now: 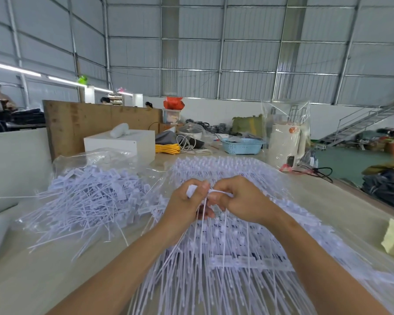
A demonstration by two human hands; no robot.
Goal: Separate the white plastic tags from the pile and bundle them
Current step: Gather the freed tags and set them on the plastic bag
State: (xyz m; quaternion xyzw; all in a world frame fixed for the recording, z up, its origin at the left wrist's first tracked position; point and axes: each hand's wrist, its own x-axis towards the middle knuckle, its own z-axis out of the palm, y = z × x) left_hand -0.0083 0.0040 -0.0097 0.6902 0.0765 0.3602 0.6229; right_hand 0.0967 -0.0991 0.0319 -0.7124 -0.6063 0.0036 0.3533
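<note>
Two hands meet above the middle of the worktop (32,276), working a small clutch of white plastic tags (205,214) held clear of the mass below. The left hand (184,205) curls round the flat heads of the clutch, so the long tails hang free toward the person and stay combed in one direction. The right hand (239,201) pinches a white strip (218,192) at the top of the clutch; it looks like a tie being drawn round the heads, though blur makes that uncertain. Beneath the hands lies the ordered sheet of joined tags (237,258), heads in rows, convenient for pulling off a few at a time. To the left, well apart, a loose pile (89,201) sprawls on clear plastic film (100,155), probably kept aside so sorted and unsorted never mix.
</note>
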